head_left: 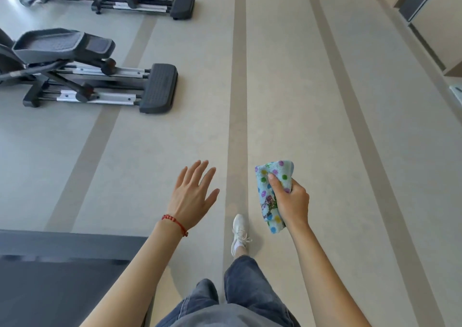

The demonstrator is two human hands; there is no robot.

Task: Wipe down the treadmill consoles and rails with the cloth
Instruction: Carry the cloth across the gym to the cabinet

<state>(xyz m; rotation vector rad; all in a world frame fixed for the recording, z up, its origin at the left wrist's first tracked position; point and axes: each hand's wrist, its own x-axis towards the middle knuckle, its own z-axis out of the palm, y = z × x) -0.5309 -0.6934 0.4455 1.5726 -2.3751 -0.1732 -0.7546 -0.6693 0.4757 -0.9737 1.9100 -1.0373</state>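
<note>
Right hand [291, 201] grips folded polka-dot cloth [271, 194], thumb pressed on its face, at 4 o'clock of frame centre. Left hand [192, 196] at 6 o'clock, fingers spread, holding nothing, above the floor [287, 89]. Dark treadmill deck [62, 271] at 8 o'clock; elliptical machines [100, 81] at 10 o'clock

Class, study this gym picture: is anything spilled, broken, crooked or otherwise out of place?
Nothing stands out. The floor shows no spill or litter, and the two elliptical machines stand in line along the left. The right hand grips the folded dotted cloth; the left hand is spread, touching nothing.
</note>
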